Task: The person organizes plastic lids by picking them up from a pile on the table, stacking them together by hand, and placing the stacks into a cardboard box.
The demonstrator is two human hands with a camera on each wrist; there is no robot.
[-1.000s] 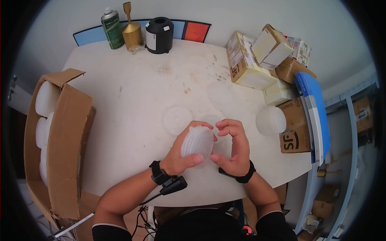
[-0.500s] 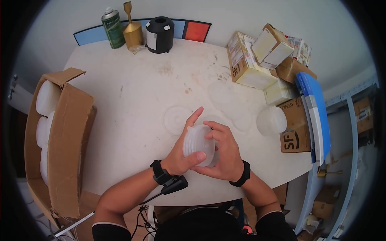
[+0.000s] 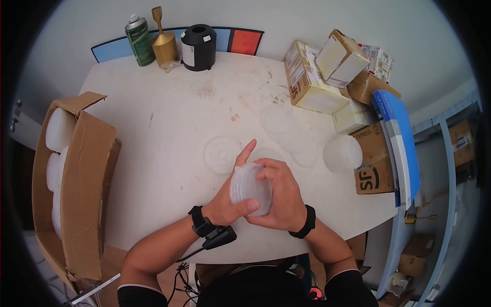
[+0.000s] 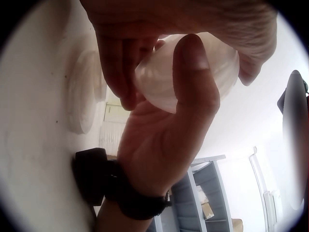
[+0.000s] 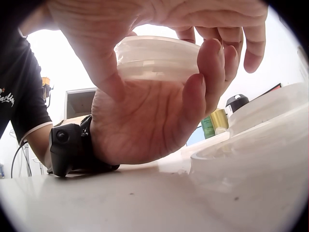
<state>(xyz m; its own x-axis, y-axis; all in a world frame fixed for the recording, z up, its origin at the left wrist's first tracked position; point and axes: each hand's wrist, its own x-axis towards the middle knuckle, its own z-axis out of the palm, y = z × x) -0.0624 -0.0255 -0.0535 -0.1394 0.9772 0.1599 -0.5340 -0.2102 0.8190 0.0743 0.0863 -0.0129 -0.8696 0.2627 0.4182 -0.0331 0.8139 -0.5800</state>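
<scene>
A small stack of round translucent lids [image 3: 250,188] is held tilted on edge between both hands, above the near middle of the table. The left hand [image 3: 225,199] grips its left side, thumb across the front face and index finger pointing up. From the right, the right hand [image 3: 285,197] curls its fingers over the stack's edge. The right wrist view shows the stacked rims [image 5: 157,58] between thumb and fingers. How many lids there are, I cannot tell.
Flat clear lids [image 3: 223,155] lie beyond the hands. A round translucent stack [image 3: 342,153] stands right, by cardboard boxes [image 3: 372,163] and blue folders [image 3: 396,138]. An open carton [image 3: 87,194] with white containers stands left. A spray can [image 3: 139,41] and black canister [image 3: 199,48] stand at the back.
The right hand has moved left from beside the stack and closed its fingers on it. The left index finger has lifted away from the stack's top edge.
</scene>
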